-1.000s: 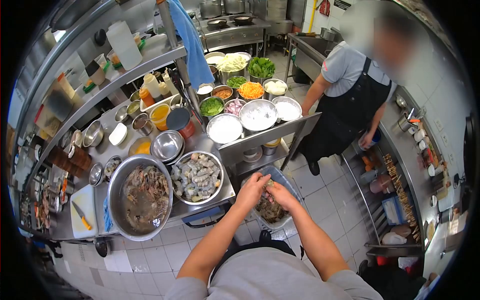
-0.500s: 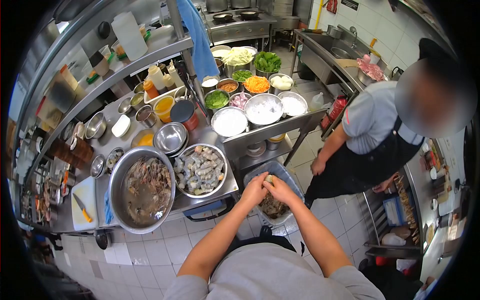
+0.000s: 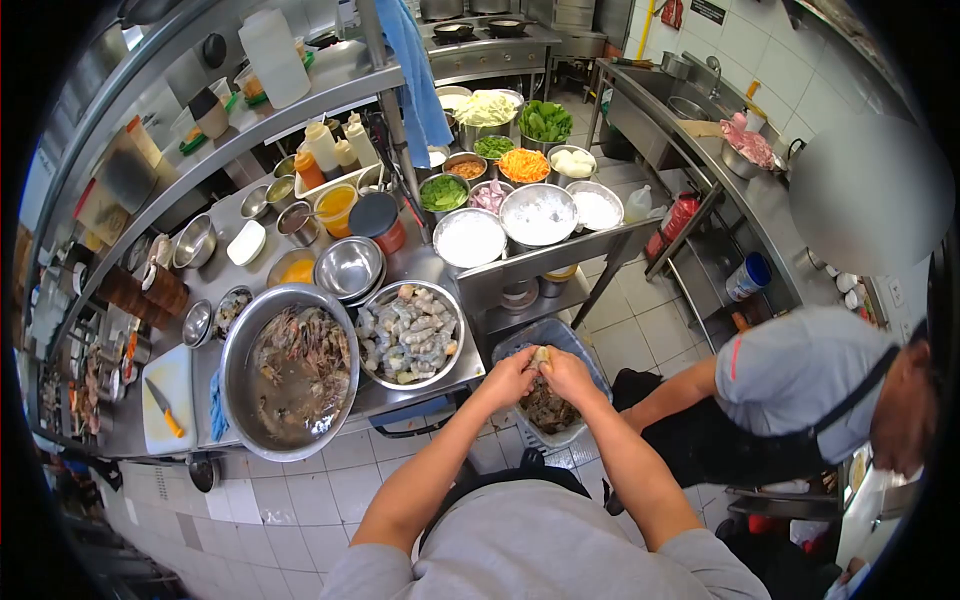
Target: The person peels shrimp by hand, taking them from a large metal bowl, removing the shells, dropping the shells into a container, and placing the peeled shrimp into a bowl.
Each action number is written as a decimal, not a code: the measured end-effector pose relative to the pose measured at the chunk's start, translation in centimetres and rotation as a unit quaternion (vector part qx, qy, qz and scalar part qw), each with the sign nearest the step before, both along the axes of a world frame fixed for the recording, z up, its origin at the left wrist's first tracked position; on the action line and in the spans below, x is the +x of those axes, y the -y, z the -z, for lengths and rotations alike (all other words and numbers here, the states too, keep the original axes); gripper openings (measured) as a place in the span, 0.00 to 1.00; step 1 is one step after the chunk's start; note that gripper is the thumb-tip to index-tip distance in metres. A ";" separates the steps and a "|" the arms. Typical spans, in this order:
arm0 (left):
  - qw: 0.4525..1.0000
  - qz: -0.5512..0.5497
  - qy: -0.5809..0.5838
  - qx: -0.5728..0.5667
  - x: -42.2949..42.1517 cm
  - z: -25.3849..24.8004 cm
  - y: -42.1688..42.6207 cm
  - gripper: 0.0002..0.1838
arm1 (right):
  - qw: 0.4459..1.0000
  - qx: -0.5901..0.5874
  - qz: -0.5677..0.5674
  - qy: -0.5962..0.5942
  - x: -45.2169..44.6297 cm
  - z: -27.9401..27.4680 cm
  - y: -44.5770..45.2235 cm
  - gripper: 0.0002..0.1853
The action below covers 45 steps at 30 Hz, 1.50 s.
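Note:
My left hand (image 3: 509,377) and my right hand (image 3: 565,375) meet fingertip to fingertip, closed around a small shrimp (image 3: 542,355). Below them is a grey plastic tub (image 3: 590,362) with dark shrimp or shells (image 3: 548,408) in it. To the left, on the counter's edge, a steel bowl (image 3: 461,345) holds peeled grey shrimp (image 3: 408,333). Beside that stands a larger steel basin (image 3: 232,405) with shrimp heads and shells (image 3: 300,350) in brownish liquid.
A knife (image 3: 163,408) with an orange handle lies on a white cutting board (image 3: 187,375). Containers of vegetables and white powder (image 3: 540,213) stand ahead. A co-worker (image 3: 800,385) bends low close on the right. A shelf (image 3: 300,108) overhangs the left counter.
The co-worker has moved right and bent down, nearer my right arm. My hands remain together over the tub around the shrimp. The view has shifted slightly.

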<state>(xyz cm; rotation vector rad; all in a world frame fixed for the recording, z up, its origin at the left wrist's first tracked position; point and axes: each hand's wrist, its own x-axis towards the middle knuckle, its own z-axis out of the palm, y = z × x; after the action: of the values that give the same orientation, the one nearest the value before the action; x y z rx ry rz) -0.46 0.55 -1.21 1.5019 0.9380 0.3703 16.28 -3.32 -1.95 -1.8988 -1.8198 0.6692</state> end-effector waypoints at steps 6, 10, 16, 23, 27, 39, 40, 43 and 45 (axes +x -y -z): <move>0.941 0.040 0.203 -0.266 -3.1 -2.4 -0.6 0.32 | 0.987 -0.021 -0.006 -0.158 2.5 2.5 -1.8 0.15; 0.945 0.017 0.204 -0.257 -3.8 -2.1 -1.4 0.29 | 0.995 -0.067 0.032 -0.070 4.2 4.4 -1.6 0.16; 0.977 -0.058 -0.002 0.203 -3.4 -0.3 -1.2 0.28 | 0.998 0.050 -0.020 -0.030 4.9 8.3 -1.8 0.21; 0.934 -0.151 0.005 0.324 -2.5 -2.9 -0.5 0.25 | 0.876 -0.122 -0.018 -0.467 -1.0 -1.7 -2.7 0.23; 0.965 -0.102 0.105 -0.216 -5.6 -2.5 -2.0 0.12 | 0.971 0.104 -0.123 -0.178 -1.2 -3.0 -2.4 0.19; 0.925 -0.099 0.089 -0.354 -6.0 0.7 -2.5 0.07 | 0.968 0.114 -0.224 -0.020 -2.8 -2.0 -1.3 0.11; 0.925 -0.098 0.088 -0.355 -5.9 1.0 -2.6 0.07 | 0.966 0.107 -0.234 -0.008 -2.9 -2.2 -1.3 0.10; 0.917 -0.116 0.087 -0.373 -5.6 1.5 -2.9 0.07 | 0.972 0.093 -0.215 0.012 -3.4 -2.3 -1.6 0.09; 0.907 -0.146 0.085 -0.387 -5.5 1.5 -3.1 0.06 | 0.975 0.098 -0.197 0.035 -3.8 -1.8 -1.8 0.08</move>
<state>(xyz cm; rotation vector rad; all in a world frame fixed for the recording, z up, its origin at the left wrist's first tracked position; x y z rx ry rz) -5.93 3.68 -2.72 0.5940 1.0095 0.2851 12.51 -1.51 -0.12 -1.4668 -2.2444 0.5262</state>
